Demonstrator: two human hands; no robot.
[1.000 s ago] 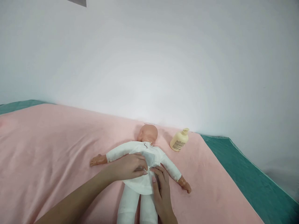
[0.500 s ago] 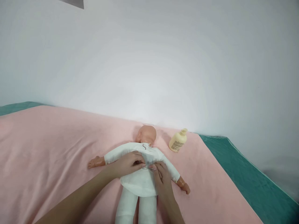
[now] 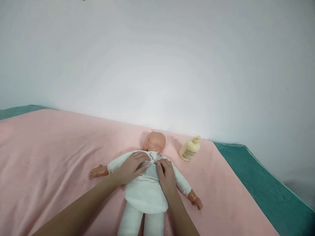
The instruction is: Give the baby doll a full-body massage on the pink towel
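Observation:
A baby doll [image 3: 147,196] with a white cloth body lies face down, its bald head [image 3: 156,141] at the far end and its arms spread. On the upper left of its back rests my left hand [image 3: 134,165], fingers stretched out and thumb apart. My right hand [image 3: 167,172] lies on the upper right of the back, its fingers slightly bent and spread from the thumb. Between the hands shows a grey patch [image 3: 152,172] on the doll's back, partly covered by my fingers. A dark thread [image 3: 151,156] lies just below the neck.
A pale yellow pump bottle [image 3: 189,150] stands right of the doll's head. Under everything is a wrinkled pink sheet [image 3: 61,147], with a green cover [image 3: 258,177] showing at the right and far left. A white wall [image 3: 157,65] rises behind.
Both hands have moved up the doll's back toward the neck. Their fingers, pinched close together at mid-back before, now lie flatter and farther apart, showing more of the grey patch.

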